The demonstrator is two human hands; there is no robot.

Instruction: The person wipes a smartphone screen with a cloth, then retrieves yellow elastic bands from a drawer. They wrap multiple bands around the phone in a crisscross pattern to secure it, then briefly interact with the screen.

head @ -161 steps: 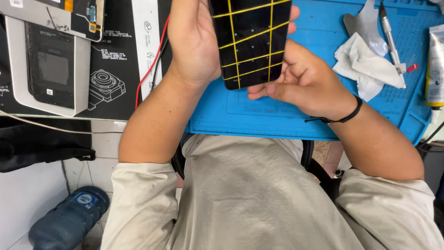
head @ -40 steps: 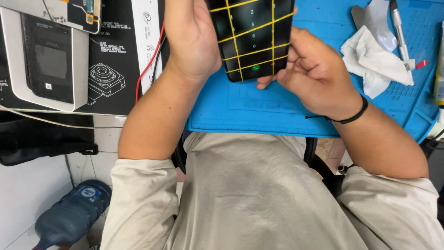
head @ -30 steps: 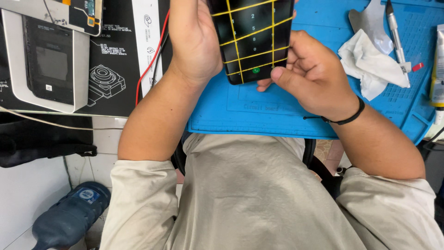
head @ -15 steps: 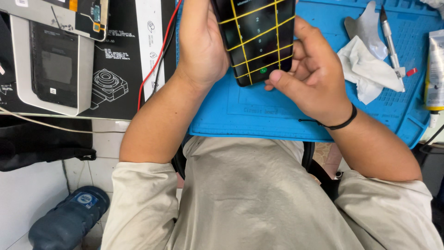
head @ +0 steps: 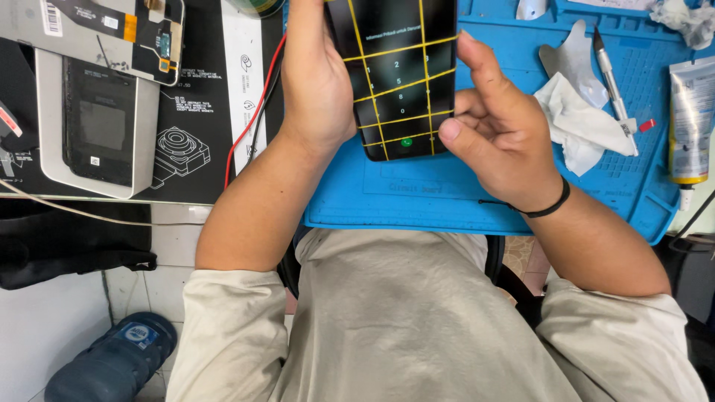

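The phone (head: 398, 74) has been raised, so its top is now cut off at the upper frame edge. It is gripped along its left side by the left hand (head: 316, 82); the fingers are hidden behind it. The right hand (head: 495, 138) is loosely curled, thumb at the screen's lower right, above the blue mat (head: 447, 197).

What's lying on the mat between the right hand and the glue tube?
In the head view, a crumpled white tissue and a slim metal tool lie on the blue mat between the right hand and the glue tube.

Flat black glass phone (head: 398, 74): yellow crossing lines, a green dot
Big rubber work mat (head: 462, 186): bright blue
Crumpled cloth wipe (head: 585, 126): white
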